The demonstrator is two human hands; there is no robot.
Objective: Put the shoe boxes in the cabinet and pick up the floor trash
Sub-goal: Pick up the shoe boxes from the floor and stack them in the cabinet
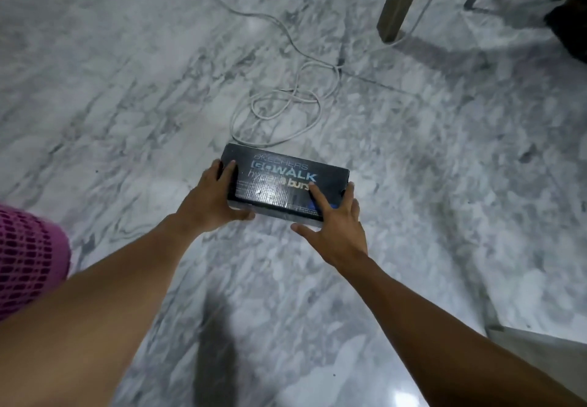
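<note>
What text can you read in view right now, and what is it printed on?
"WALK": top of the black shoe box.
"hyper ... burs", cut off by the right hand: same box top.
Line above "WALK": too blurred to read surely.
Nothing else carries text.

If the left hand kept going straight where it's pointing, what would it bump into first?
The left hand grips the shoe box by its end, so the box is first. Beyond that, probably the looped white cable on the floor, though depth is unclear.
</note>
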